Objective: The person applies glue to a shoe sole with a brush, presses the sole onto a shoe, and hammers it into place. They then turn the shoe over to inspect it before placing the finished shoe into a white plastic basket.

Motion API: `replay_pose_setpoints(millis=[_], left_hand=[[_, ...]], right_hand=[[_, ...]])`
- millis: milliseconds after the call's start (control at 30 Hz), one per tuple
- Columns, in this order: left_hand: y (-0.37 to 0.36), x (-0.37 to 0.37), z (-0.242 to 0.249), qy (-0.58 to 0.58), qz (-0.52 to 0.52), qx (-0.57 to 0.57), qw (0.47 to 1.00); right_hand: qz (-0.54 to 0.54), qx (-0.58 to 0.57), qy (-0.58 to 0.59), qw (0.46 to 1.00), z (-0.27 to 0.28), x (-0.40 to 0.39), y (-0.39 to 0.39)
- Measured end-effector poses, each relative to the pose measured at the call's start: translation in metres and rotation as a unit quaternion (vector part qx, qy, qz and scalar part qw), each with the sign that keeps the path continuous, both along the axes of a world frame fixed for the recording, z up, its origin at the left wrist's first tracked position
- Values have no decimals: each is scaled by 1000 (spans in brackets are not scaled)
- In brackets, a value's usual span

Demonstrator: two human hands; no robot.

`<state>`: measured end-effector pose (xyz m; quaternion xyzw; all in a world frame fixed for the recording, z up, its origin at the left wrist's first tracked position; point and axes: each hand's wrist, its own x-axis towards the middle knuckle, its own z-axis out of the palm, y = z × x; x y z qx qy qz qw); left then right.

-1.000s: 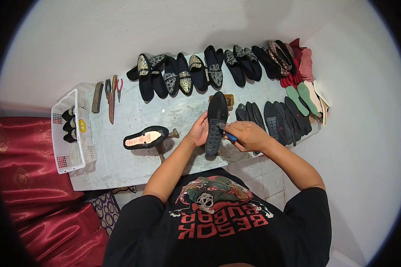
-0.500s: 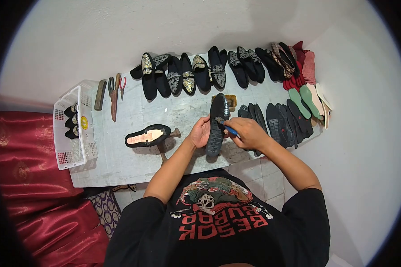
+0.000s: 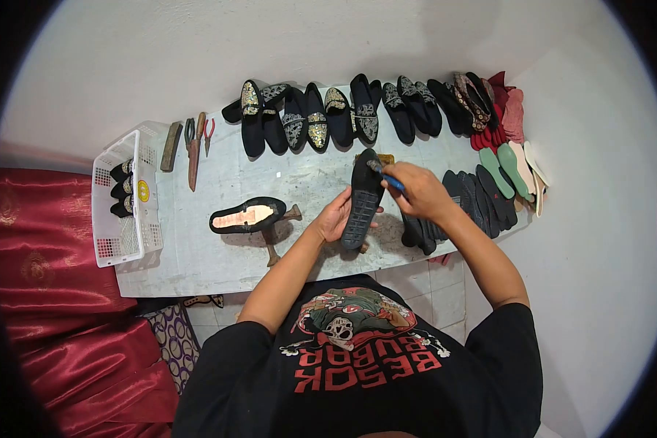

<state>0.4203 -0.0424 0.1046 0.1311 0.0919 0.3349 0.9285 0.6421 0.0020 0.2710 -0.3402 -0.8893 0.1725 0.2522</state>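
A black shoe sole (image 3: 359,212) is held upright over the table by my left hand (image 3: 334,217), its ridged face toward me. My right hand (image 3: 420,191) grips a blue-handled brush (image 3: 391,180), whose tip touches the sole near its upper end. Behind the sole's top, a yellowish container (image 3: 387,158) is partly hidden. To the left of my left hand, a black shoe upper (image 3: 247,215) with a pale inner sole rests on a metal shoe stand (image 3: 271,248).
Finished-looking shoes (image 3: 316,120) line the table's back edge. Dark soles (image 3: 482,197) and green insoles (image 3: 498,171) lie at right. A white basket (image 3: 150,226) with shoes, a wooden block (image 3: 171,146), a sheathed knife (image 3: 194,164) and red pliers (image 3: 209,135) are at left.
The brush in my right hand has moved from the sole's middle up toward its upper end. The sole is tilted more, and the whole view has shifted slightly.
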Motion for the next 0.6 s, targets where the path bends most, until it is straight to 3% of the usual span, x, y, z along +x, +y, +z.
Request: replay_pose_setpoints(millis=[233,500,600], left_hand=[[8,-1,-4,35,47,-5,998],[8,7,18,-9,40,-26,999],[10,11,18,-14,53,-29,998]], right_hand=[[58,-55,0,997,5,-5,-46],[-60,-4,62,996,25,5,-14],[-44,-12,9,999,23,9,-12]])
